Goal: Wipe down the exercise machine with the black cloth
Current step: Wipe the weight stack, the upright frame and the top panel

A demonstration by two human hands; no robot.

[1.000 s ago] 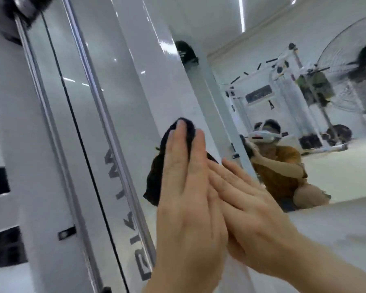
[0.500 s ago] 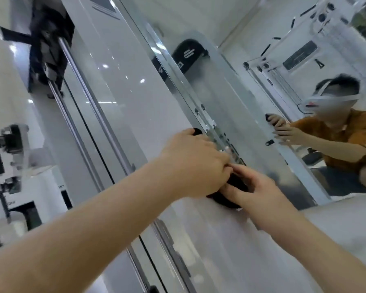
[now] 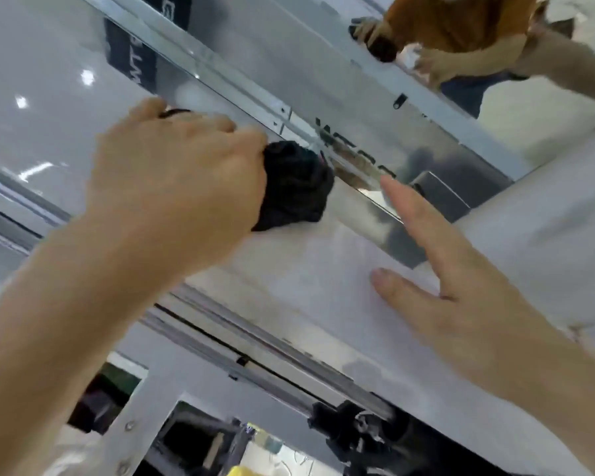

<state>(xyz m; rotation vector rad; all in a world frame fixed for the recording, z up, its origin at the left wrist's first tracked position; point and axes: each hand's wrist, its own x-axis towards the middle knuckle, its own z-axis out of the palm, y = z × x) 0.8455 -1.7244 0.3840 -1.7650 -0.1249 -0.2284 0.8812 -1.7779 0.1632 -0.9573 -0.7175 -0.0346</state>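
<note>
My left hand (image 3: 172, 180) grips a bunched black cloth (image 3: 294, 185) and holds it against the white panel (image 3: 310, 276) of the exercise machine, right beside a shiny metal strip (image 3: 375, 187). My right hand (image 3: 461, 290) lies to the right of the cloth with its fingers straight, touching the same white panel and holding nothing. Most of the cloth is hidden inside my left fist.
A mirror (image 3: 323, 36) behind the machine reflects a person in an orange shirt. Metal guide rails (image 3: 255, 352) run along the panel's lower edge. A black pulley carriage (image 3: 354, 431) sits on the rail below. A white frame bar (image 3: 134, 424) crosses at bottom left.
The view has tilted and dropped along the machine. My right hand has come off the cloth and opened flat on the panel. My left hand has bunched the cloth in its fist.
</note>
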